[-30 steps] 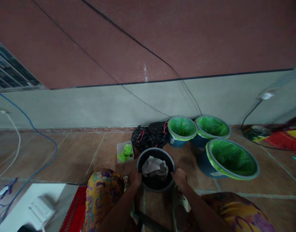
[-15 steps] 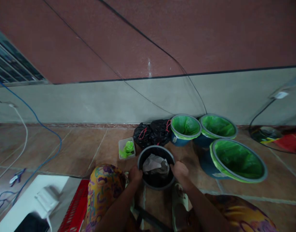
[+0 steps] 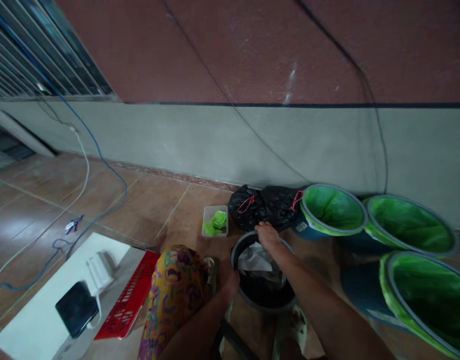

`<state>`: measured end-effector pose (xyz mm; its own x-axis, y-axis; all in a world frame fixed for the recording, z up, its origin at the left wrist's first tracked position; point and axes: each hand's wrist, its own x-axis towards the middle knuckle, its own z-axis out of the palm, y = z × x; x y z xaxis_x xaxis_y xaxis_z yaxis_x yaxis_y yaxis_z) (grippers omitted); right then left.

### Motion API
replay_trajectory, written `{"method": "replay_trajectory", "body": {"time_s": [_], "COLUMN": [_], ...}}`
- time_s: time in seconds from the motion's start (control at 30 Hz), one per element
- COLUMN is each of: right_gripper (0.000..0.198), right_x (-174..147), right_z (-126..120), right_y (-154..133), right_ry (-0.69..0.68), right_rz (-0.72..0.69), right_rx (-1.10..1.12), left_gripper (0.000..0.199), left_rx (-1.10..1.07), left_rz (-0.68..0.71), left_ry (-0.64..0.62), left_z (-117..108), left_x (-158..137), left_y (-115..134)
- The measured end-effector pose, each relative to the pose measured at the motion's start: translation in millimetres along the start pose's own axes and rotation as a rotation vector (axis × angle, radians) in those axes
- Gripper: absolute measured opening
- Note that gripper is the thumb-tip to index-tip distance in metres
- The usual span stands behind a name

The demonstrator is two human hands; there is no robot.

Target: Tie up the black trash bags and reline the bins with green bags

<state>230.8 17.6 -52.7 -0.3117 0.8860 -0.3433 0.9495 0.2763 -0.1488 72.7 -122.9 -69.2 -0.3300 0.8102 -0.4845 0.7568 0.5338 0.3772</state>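
Note:
A dark bin (image 3: 265,297) with a grey rim stands on the floor between my feet. Crumpled pale paper or plastic (image 3: 254,261) lies inside it. My left hand (image 3: 230,281) is closed on the bin's left rim, its fingertips partly hidden. At the far rim, my right hand (image 3: 267,235) is closed over the edge, close to a black garbage bag (image 3: 277,206) with red ties. A clear tub (image 3: 204,220) holding bright green plastic pieces (image 3: 217,222) sits beyond my left hand.
On the right stand blue bins with green liners (image 3: 333,207), (image 3: 410,225), (image 3: 432,295). A red basket (image 3: 130,297) and a white board (image 3: 38,310) bearing a phone (image 3: 77,308) and a white device (image 3: 100,272) are at left. A blue cable (image 3: 98,145) crosses the floor.
My right hand has moved from the bin's right side to its far rim. My left hand stays at the left rim. The view has turned left.

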Motion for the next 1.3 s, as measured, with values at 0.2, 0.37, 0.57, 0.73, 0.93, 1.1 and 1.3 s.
{"method": "replay_trajectory", "body": {"time_s": [0.2,0.37,0.57,0.73,0.93,1.1,1.3], "right_gripper": [0.038,0.039,0.036,0.038,0.03,0.038,0.034], "right_x": [2.2,0.5,-1.2,-17.0,-119.3,-175.0,-174.0], "right_z": [-3.9,9.8,23.6,5.1,41.6,95.2,104.3], "right_y": [-0.6,-3.2,-5.5,-16.3,-61.5,-94.3,-90.9], "right_ry": [-0.01,0.042,0.122,0.161,-0.015,-0.066,0.029], "right_rz": [-0.069,-0.066,-0.02,0.02,-0.007,0.093,0.063], "right_rx": [-0.131,-0.229,-0.241,-0.147,0.112,0.107,0.121], "left_gripper": [0.036,0.034,0.036,0.035,0.035,0.032,0.024], "left_rx": [-0.002,0.015,-0.037,-0.093,-0.085,-0.059,-0.043], "left_rz": [0.035,0.034,0.006,0.024,0.045,0.076,0.067], "left_ry": [-0.005,-0.044,-0.028,-0.017,0.003,0.022,-0.039], "left_z": [4.7,6.5,7.6,-2.3,-13.8,-7.1,-2.4], "left_x": [2.9,2.5,-1.8,-5.0,-7.7,-5.9,-3.6], "left_y": [-3.5,-4.3,-4.8,-2.8,0.5,-8.5,-18.4]}}
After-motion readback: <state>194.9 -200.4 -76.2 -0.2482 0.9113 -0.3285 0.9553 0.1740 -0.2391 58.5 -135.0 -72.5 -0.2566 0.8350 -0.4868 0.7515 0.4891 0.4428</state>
